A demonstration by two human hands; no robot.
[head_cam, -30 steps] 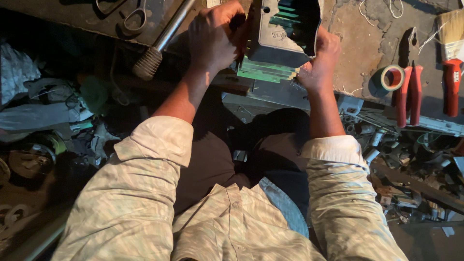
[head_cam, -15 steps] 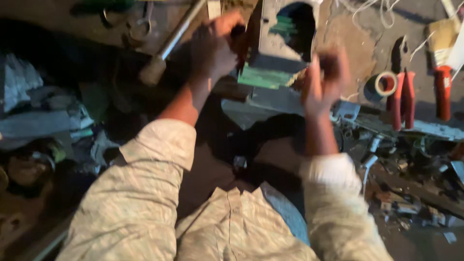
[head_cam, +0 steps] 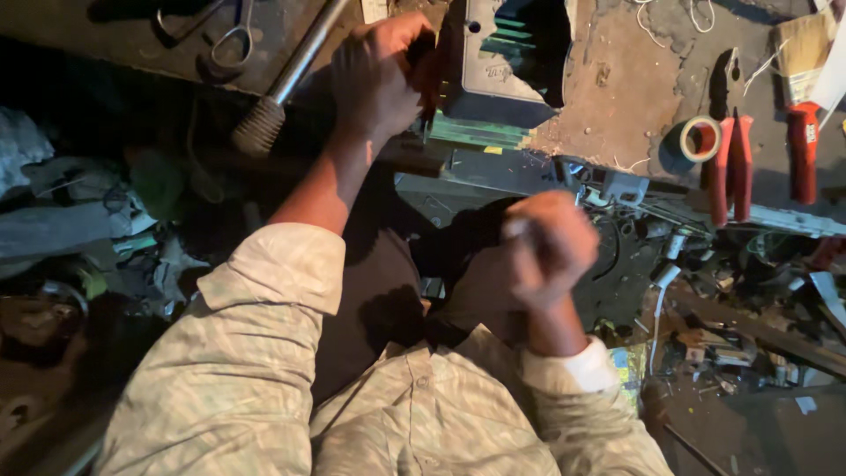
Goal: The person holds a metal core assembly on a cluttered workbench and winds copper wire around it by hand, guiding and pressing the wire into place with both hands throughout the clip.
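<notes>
Left hand [head_cam: 381, 75] grip closed on the edge of the grey-green metal housing [head_cam: 504, 66] — right hand [head_cam: 548, 247] fisted, apart, below; steel rod [head_cam: 286, 79] left of grip.

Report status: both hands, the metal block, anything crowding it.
Left hand grips the metal block's left edge. Right hand fisted, off the block, nothing visible in it. Steel rod just left; tape roll and red pliers lie right.

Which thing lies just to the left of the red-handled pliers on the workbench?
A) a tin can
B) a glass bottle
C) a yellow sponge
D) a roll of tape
D: a roll of tape lies on the workbench directly beside the red-handled pliers.
</notes>
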